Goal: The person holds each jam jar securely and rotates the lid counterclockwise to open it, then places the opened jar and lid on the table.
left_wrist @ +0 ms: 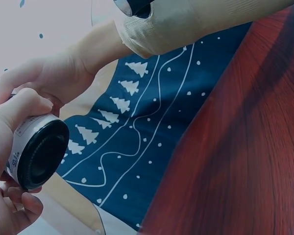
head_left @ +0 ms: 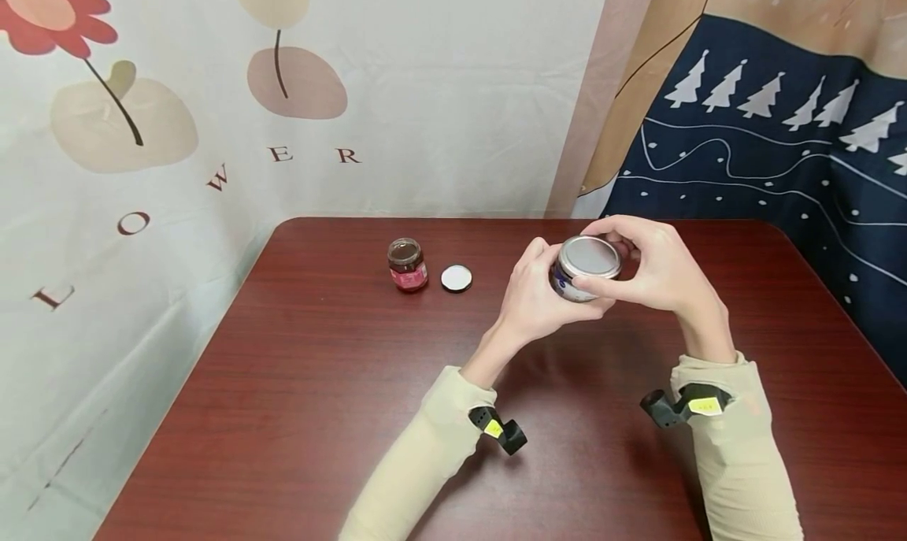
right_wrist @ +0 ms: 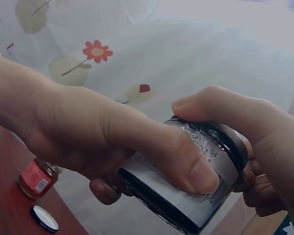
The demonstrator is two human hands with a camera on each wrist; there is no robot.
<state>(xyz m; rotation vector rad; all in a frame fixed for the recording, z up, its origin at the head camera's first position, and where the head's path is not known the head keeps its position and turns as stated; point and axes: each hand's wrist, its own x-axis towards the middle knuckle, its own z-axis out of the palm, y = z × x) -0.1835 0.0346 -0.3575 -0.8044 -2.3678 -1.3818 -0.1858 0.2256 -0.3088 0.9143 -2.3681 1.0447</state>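
A dark glass jar (head_left: 567, 287) with a white label is held up over the table, tilted. My left hand (head_left: 534, 297) grips its body, the thumb lying across the label (right_wrist: 186, 169) in the right wrist view. Fingers and thumb of my right hand (head_left: 648, 264) pinch the rim of the silver lid (head_left: 591, 256), which sits on the jar. The jar's dark base (left_wrist: 43, 152) faces the left wrist camera. To the left stands a second jar (head_left: 407, 265) with a red label, its top uncovered. Beside it a lid (head_left: 457, 278) lies with its white inside up.
The brown table (head_left: 340, 383) reaches back to a pale printed curtain (head_left: 453, 92). A dark blue cloth with white trees (head_left: 765, 131) hangs at the right. Each sleeve carries a black wrist camera (head_left: 499, 429).
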